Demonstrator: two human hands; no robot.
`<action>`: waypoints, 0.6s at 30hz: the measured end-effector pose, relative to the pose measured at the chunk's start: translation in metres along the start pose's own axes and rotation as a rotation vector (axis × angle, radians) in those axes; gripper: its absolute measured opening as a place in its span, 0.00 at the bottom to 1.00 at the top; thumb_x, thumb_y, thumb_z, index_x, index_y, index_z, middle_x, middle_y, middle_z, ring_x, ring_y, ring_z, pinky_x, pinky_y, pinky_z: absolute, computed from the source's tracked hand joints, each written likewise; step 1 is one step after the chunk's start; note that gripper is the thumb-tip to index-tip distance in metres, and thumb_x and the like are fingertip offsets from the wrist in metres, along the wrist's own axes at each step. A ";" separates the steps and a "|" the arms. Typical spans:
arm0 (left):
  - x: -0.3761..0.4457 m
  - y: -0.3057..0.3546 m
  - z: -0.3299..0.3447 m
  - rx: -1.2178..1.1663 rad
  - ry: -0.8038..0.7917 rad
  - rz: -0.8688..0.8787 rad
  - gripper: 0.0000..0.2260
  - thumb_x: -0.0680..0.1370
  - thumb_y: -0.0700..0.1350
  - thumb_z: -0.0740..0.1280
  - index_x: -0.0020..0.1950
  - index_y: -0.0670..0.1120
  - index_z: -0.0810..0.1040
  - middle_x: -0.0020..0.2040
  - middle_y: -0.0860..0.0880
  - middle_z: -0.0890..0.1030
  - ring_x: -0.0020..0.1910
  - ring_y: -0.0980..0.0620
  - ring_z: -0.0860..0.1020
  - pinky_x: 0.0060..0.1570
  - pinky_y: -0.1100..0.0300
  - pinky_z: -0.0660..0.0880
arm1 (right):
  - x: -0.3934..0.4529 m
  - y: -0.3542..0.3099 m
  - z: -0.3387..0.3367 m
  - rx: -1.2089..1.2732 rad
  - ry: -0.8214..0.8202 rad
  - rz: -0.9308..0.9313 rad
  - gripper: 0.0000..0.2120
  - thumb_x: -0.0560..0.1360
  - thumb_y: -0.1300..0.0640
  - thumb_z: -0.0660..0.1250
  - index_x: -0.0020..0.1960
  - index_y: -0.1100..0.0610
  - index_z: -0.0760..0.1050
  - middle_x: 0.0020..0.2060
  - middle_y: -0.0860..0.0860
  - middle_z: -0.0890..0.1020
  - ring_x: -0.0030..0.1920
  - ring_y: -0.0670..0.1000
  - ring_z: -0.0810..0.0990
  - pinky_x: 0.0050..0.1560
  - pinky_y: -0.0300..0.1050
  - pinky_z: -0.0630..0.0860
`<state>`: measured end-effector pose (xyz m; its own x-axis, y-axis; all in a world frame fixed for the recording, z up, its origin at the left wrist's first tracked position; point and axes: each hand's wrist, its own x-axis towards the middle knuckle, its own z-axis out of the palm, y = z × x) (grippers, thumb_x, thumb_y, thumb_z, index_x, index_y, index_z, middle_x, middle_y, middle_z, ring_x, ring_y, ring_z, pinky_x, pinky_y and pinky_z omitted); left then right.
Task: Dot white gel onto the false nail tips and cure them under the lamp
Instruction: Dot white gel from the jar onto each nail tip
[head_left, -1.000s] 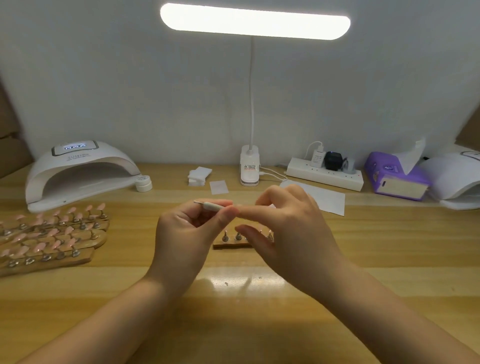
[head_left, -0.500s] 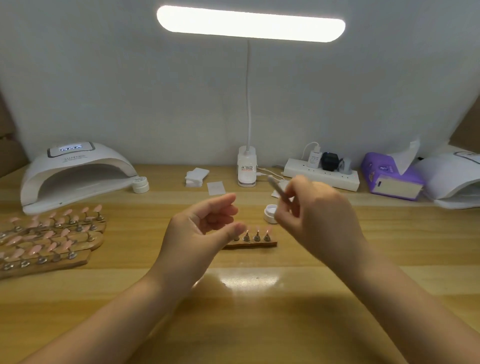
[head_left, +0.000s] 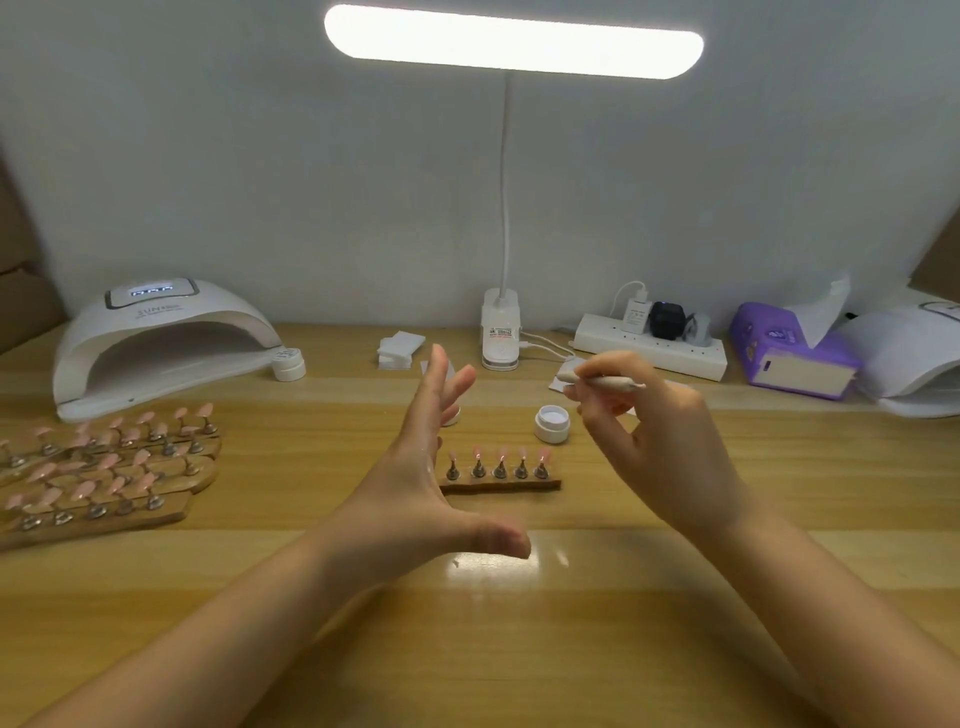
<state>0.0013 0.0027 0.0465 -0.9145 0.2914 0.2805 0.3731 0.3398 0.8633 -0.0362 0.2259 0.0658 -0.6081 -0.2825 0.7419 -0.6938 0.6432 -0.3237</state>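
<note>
Right hand (head_left: 660, 441) pinches a dotting pen (head_left: 602, 383) above the open gel pot (head_left: 552, 423); left hand (head_left: 431, 467), fingers spread and released, hovers left of the 5-tip wooden holder (head_left: 500, 483).

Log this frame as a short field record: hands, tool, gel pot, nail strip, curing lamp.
left hand: open, fingers straight, holds nothing
right hand: grip on dotting tool, held above the table
gel pot: open, behind the nail strip
nail strip: five pink tips upright on a wooden holder, between the hands
curing lamp: far left, display lit, nothing visible inside
</note>
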 end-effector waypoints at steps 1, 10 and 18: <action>0.000 -0.001 0.001 0.014 0.004 0.004 0.65 0.53 0.68 0.78 0.76 0.64 0.36 0.74 0.71 0.55 0.73 0.68 0.56 0.72 0.60 0.57 | 0.000 -0.008 0.003 0.061 0.006 0.032 0.10 0.78 0.55 0.63 0.57 0.58 0.73 0.44 0.47 0.83 0.43 0.48 0.84 0.39 0.46 0.82; 0.004 0.008 0.008 0.284 0.322 0.185 0.27 0.73 0.61 0.67 0.70 0.61 0.64 0.55 0.57 0.75 0.55 0.58 0.73 0.55 0.65 0.71 | 0.006 -0.041 0.006 0.105 -0.015 -0.004 0.14 0.76 0.50 0.63 0.55 0.57 0.80 0.42 0.49 0.84 0.40 0.47 0.82 0.39 0.47 0.80; 0.018 0.033 0.016 0.613 0.475 0.366 0.14 0.71 0.41 0.76 0.56 0.44 0.83 0.40 0.49 0.80 0.41 0.50 0.74 0.40 0.50 0.76 | 0.009 -0.049 0.009 -0.060 0.013 0.011 0.09 0.74 0.52 0.69 0.47 0.57 0.84 0.34 0.51 0.76 0.36 0.50 0.73 0.34 0.42 0.71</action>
<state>0.0000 0.0337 0.0734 -0.6377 0.1179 0.7613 0.5507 0.7607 0.3435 -0.0115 0.1852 0.0827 -0.6100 -0.2658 0.7464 -0.6626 0.6877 -0.2966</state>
